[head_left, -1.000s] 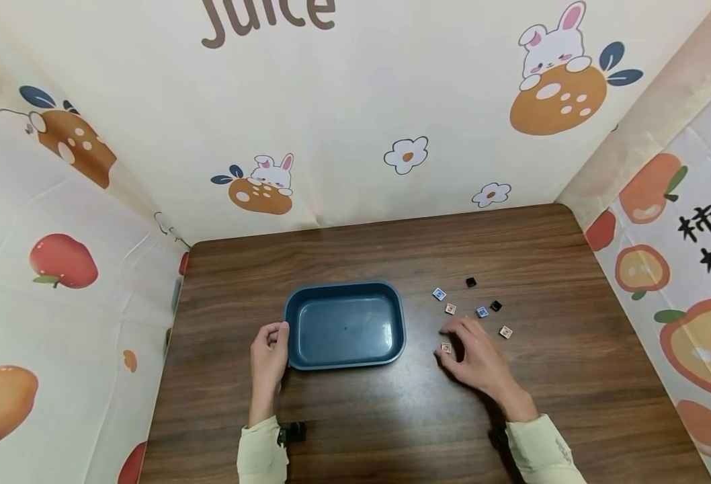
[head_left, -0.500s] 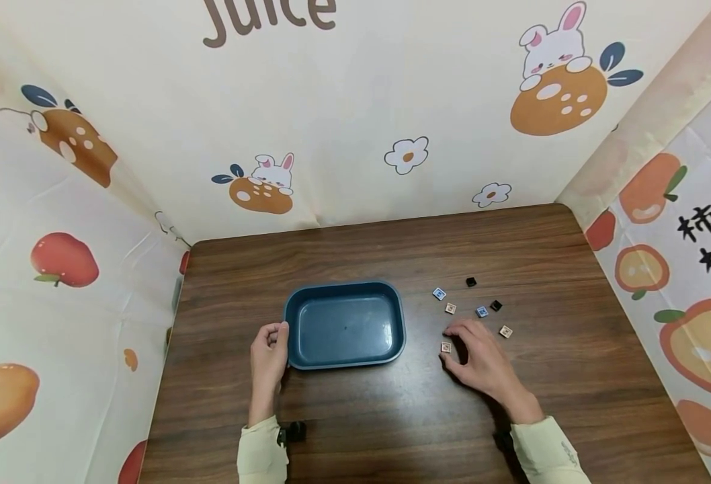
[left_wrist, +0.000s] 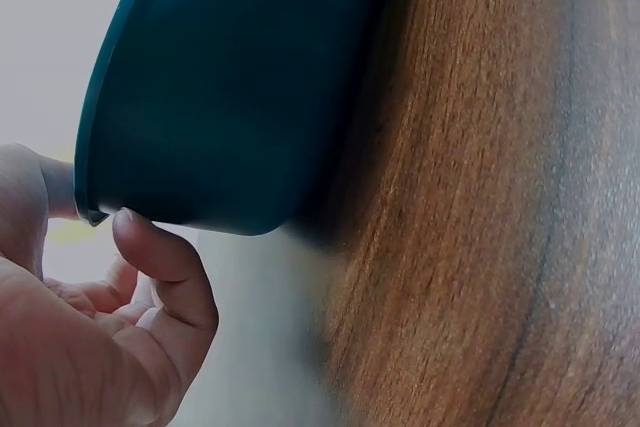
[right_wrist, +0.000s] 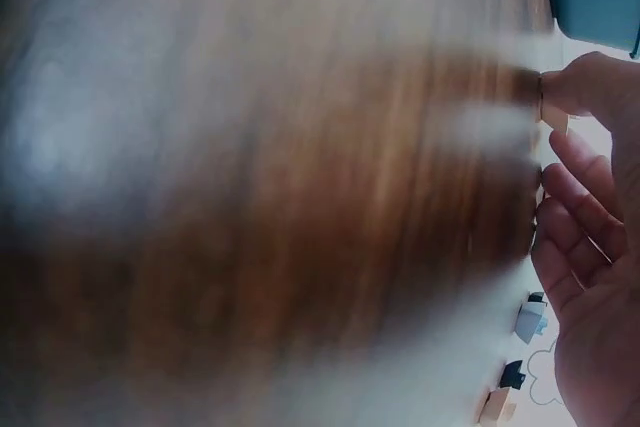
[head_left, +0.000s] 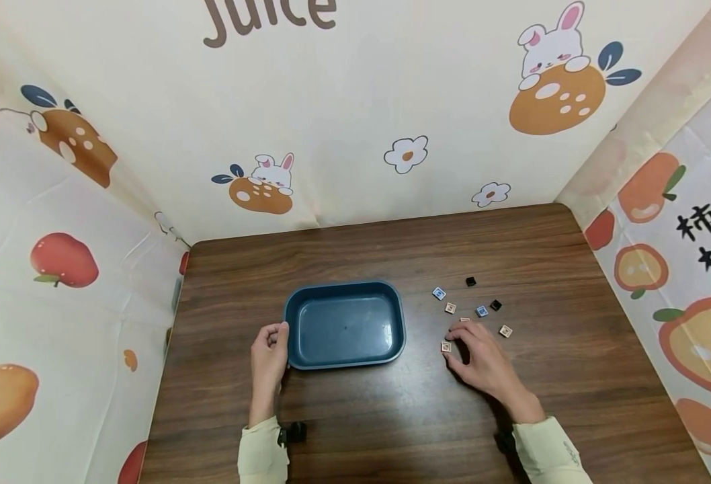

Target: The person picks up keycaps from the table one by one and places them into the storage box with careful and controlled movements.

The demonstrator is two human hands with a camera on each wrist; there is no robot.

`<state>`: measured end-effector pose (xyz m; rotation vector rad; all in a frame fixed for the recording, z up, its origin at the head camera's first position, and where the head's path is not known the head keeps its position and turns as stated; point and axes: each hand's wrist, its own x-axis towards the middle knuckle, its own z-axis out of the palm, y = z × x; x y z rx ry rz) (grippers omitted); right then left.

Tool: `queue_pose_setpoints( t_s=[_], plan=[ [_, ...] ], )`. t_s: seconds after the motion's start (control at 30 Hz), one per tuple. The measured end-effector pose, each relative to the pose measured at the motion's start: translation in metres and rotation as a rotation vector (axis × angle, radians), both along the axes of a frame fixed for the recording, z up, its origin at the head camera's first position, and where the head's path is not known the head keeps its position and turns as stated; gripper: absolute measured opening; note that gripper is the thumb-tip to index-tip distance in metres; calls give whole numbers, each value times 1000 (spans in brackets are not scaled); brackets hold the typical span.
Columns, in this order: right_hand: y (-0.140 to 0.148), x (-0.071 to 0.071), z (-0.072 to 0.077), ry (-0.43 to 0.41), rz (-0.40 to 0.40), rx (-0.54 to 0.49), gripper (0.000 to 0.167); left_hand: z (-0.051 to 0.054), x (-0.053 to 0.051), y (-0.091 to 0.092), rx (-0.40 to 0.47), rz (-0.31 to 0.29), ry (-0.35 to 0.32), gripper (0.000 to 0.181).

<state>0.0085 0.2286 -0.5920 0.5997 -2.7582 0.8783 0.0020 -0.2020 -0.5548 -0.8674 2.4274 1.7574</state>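
My left hand [head_left: 269,353] pinches the left rim of a blue rectangular tray [head_left: 343,287], thumb against its outer side in the left wrist view. No objects show inside the tray. To its right, my right hand [head_left: 482,359] has thumb and forefinger at opposite sides of a small square beige block [head_left: 446,347], which sits on the table. In the right wrist view that beige block [right_wrist: 554,113] lies between the thumb and the forefinger tip. The other fingers are bent behind the forefinger. Another beige block [head_left: 464,320] is partly hidden by the right hand.
Beyond the right hand lie several similar blocks: blue ones [head_left: 439,293] [head_left: 482,311], black ones [head_left: 471,281] [head_left: 496,305] and beige ones [head_left: 450,308] [head_left: 506,331]. The brown wooden table [head_left: 380,430] is bounded by printed curtains [head_left: 343,101] at the back and sides.
My right hand has shifted slightly right, and its thumb and forefinger have drawn closer around the beige block. Another beige block has come into sight behind the forefinger. The left hand and tray are unchanged.
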Motion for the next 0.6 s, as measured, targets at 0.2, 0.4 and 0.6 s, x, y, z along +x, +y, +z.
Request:
queue_pose_setpoints(
  t_s=[0.2, 0.4, 0.6],
  plan=[
    [0, 1, 1, -23, -7, 6, 22, -1, 0, 1, 4, 3, -8, 37],
    [1, 1, 0, -45, -10, -1, 26, -1, -1, 1, 14, 9, -8, 37],
    [3, 1, -2, -66, -9, -10, 24, -1, -1, 1, 57, 25, 8, 33]
  ],
)
